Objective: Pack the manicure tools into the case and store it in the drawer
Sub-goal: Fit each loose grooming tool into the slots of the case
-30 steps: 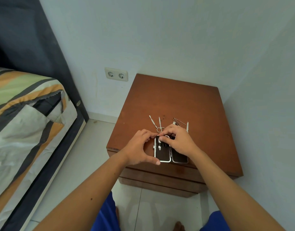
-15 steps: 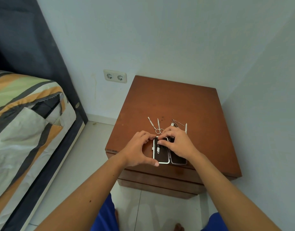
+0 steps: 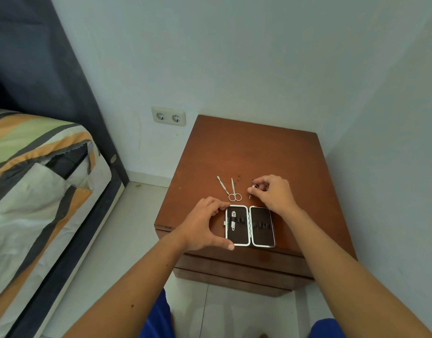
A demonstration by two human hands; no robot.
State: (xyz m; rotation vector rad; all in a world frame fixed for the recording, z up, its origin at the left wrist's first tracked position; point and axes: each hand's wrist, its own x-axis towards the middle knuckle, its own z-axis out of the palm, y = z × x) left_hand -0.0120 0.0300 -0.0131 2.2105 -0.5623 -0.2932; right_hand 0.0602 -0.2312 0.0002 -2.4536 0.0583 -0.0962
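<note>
Brown wooden nightstand [image 3: 254,152] in the corner, striped bed [image 3: 39,167] at left, double wall socket [image 3: 168,116] behind. No readable writing anywhere. Case [image 3: 250,226] lies open flat near the front edge, both halves long axis front to back, one small tool [image 3: 233,220] strapped in the left half. Left hand [image 3: 205,224] cups the case's left edge, thumb and fingers spread apart. Right hand [image 3: 273,193] sits behind the right half, fingertips pinched on a small metal tool [image 3: 252,191]. Scissors [image 3: 234,191] and a thin pusher [image 3: 223,185] lie loose behind the case, tips pointing away toward the wall.
</note>
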